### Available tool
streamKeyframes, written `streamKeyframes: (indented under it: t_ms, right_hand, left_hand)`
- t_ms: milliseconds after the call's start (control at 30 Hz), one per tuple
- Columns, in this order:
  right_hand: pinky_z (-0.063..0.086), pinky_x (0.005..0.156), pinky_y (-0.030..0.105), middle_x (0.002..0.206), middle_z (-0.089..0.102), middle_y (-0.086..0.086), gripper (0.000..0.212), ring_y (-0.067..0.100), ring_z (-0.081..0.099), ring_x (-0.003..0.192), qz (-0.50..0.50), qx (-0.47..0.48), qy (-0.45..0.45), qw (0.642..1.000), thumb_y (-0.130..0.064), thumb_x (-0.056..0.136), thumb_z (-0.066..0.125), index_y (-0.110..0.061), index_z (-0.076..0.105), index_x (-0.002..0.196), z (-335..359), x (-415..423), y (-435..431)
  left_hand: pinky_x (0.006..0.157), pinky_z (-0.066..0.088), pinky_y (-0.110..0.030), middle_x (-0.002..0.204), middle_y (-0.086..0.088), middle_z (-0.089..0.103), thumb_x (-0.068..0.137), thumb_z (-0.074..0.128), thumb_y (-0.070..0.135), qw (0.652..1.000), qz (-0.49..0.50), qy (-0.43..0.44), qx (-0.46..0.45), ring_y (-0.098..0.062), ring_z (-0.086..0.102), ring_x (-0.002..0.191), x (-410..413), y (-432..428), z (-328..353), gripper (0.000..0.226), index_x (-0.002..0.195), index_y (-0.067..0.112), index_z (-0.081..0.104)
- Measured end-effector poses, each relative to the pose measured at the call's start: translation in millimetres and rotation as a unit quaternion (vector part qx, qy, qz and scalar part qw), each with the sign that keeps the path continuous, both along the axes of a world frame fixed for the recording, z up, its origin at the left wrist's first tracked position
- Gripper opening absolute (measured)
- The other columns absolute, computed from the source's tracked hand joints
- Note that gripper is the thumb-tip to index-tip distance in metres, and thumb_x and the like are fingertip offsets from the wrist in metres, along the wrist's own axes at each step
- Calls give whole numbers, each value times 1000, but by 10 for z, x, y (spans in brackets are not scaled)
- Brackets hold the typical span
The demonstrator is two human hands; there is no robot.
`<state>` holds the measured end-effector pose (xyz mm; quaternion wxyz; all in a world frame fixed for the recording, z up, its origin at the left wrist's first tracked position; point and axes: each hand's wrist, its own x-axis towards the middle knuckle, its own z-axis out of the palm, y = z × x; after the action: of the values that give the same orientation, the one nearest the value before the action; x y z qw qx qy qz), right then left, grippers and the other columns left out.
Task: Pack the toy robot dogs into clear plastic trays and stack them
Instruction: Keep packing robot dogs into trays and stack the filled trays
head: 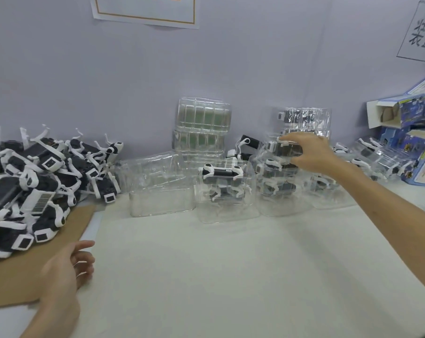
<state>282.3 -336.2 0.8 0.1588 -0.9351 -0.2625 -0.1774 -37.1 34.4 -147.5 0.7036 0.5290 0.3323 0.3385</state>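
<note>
**Seating the packed tray (283, 148) on the stack (277, 184)**

My right hand (309, 152) grips the packed tray by its right end, fingers (294, 139) curled over the top. The tray lies atop the stack, long axis left to right. My left hand (67, 267) rests loose and empty at the cardboard (16, 272) edge, near the loose dogs (35, 181), so I judge it nearer for the next pick.

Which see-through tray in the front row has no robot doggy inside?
The leftmost front tray, beside the loose dog pile. It is empty; its neighbour tray holds a dog, and the right hand grips a filled tray.
</note>
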Motion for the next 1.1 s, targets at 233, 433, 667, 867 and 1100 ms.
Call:
streamKeyframes:
  t_ms: [233, 433, 667, 867, 1100]
  right_hand:
    - [34, 114, 47, 132, 61, 7, 52, 25, 52, 126, 106, 147, -73, 981, 3, 83, 59, -19, 62, 131, 212, -425, 604]
    - [38, 110, 48, 128, 61, -1, 47, 18, 56, 121, 237, 156, -57, 957, -1, 84, 63, -18, 63, 127, 140, -925, 1525]
    - [25, 108, 38, 144, 51, -4, 55, 17, 43, 134, 249, -25, -60, 966, -27, 95, 58, -25, 40, 147, -133, -1052, 2587]
    - [28, 104, 41, 134, 57, 4, 39, 26, 48, 128, 150, -151, -43, 976, -18, 95, 49, -18, 50, 134, -445, -727, 3010]
    - [24, 96, 33, 112, 67, -7, 25, 18, 58, 108, 206, -40, -105, 972, -17, 89, 63, -25, 63, 113, -411, -854, 3058]
  left_hand:
    - [36, 35, -13, 44, 6, 52, 95, 42, 13, 1000, 15, 21, 7, -6, 43, 33, 32, 3, -36, 28, 80, 11, 65]
    - [50, 31, -29, 51, -2, 52, 97, 43, 13, 999, 16, 39, 10, -21, 42, 50, 70, 32, -44, 30, 80, 6, 67]
    - [50, 29, -29, 51, -4, 56, 95, 44, 8, 999, 10, 34, 15, -19, 43, 46, 71, 58, -64, 30, 76, 5, 68]
    - [50, 31, -30, 51, -4, 58, 96, 47, 9, 999, 0, 35, -12, -14, 45, 37, 97, 144, -107, 30, 77, 4, 69]
    - [52, 33, -29, 62, -4, 63, 98, 48, 12, 998, -27, 31, 40, -16, 48, 47, 69, 37, -84, 31, 78, 9, 72]
